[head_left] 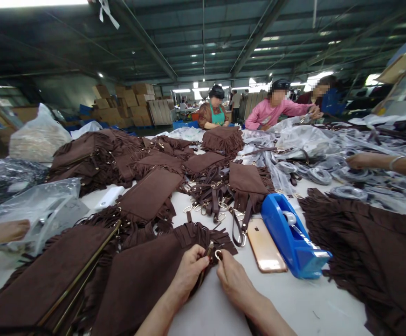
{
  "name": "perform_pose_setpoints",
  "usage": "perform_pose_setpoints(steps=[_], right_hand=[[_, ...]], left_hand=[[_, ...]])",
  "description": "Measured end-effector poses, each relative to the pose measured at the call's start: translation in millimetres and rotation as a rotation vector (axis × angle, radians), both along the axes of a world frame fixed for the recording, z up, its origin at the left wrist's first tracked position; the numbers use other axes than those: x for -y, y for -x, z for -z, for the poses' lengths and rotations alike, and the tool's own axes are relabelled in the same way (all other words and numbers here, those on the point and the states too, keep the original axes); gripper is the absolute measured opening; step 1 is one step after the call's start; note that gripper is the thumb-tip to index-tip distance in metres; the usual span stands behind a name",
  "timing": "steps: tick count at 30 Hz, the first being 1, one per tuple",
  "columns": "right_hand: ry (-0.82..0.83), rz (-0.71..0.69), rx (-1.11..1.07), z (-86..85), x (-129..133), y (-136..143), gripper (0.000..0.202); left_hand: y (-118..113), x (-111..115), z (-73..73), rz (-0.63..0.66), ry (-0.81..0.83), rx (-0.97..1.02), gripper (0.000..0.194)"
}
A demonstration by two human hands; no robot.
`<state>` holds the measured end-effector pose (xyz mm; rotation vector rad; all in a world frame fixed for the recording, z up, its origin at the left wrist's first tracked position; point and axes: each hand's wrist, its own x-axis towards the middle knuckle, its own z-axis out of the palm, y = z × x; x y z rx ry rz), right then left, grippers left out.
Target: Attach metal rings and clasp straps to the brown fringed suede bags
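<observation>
A brown fringed bag (143, 270) lies flat on the white table in front of me. My left hand (193, 267) pinches the zipper end of this bag, near a small metal fitting at its corner. Just to the right, my right hand (236, 281) is closed on a metal clasp (218, 255), its ring showing above the fingertips. The two hands are close together, a small gap between them. A bit of dark strap shows below my right wrist. Whether the clasp touches the bag's fitting I cannot tell.
Right of my hands lie a phone (266, 245) and a blue tape dispenser (290, 238). Beyond are short wrist straps (216, 198) and piled fringed bags (150, 191). Other people's hands reach in, at a plastic bag (58, 219) on the left and wrapped straps (318, 175) on the right.
</observation>
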<state>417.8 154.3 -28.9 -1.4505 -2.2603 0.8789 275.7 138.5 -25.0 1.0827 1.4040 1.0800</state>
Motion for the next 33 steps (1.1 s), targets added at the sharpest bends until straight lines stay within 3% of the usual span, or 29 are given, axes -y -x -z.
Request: perform_pose_setpoints(steps=[17,25,28,33], right_hand=[[-0.092,-0.039,0.321,-7.5,12.5,26.3,0.036],[-0.096,-0.158,0.312,1.1,19.7,-6.7,0.033],[-0.122,-0.121,0.268,4.8,16.8,-11.3,0.033],[-0.16,-0.031,0.282,1.8,10.4,9.8,0.029]], left_hand=[[1.6,6.1,14.5,-0.062,-0.145,-0.242,0.016],[0.5,5.3,8.2,-0.062,-0.148,-0.266,0.012],[0.3,3.6,7.5,-0.081,-0.144,-0.245,0.012],[-2.9,5.2,5.7,-0.097,-0.147,-0.246,0.012]])
